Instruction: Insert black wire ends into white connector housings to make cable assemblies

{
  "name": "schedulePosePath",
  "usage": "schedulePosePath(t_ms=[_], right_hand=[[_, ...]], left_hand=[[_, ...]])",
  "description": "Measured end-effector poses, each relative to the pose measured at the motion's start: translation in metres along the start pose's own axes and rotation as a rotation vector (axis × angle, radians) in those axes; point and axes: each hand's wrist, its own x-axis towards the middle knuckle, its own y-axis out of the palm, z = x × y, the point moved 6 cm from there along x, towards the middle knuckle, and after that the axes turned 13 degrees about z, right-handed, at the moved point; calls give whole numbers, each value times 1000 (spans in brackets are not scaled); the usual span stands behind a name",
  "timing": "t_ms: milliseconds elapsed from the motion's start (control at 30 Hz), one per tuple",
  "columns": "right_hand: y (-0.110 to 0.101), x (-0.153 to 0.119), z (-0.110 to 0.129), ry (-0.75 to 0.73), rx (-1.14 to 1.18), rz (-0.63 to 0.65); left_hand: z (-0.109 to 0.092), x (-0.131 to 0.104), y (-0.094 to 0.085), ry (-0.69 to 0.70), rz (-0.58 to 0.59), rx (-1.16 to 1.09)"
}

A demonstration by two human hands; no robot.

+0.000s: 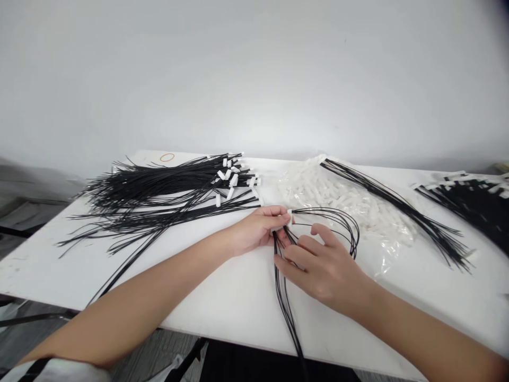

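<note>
Near the middle of the table, my left hand [254,231] pinches a small white connector [290,213] between thumb and fingers. Thin black wires [355,225] run from it, looping out to the right, and other strands [287,313] hang over the table's front edge. My right hand [324,268] is just right of the left, its fingers curled at the wires and its index finger raised. Its fingertips partly cover the wires, so the exact grip is hidden.
On the white table [222,297], a large pile of black wires with white connectors [159,185] lies left. A clear bag of white connectors [338,199] is behind my hands, with a wire bundle [382,193] across it. Another pile [477,204] sits far right; a rubber band [167,157] lies at the back.
</note>
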Motion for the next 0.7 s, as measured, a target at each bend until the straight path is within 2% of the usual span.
schedulePosePath(t_ms=[267, 700], right_hand=[[-1, -1, -1, -13, 15, -21], [11, -7, -2, -8, 84, 94]], left_hand=[[0, 0, 0, -5, 10, 11], [1, 0, 0, -1, 10, 7]])
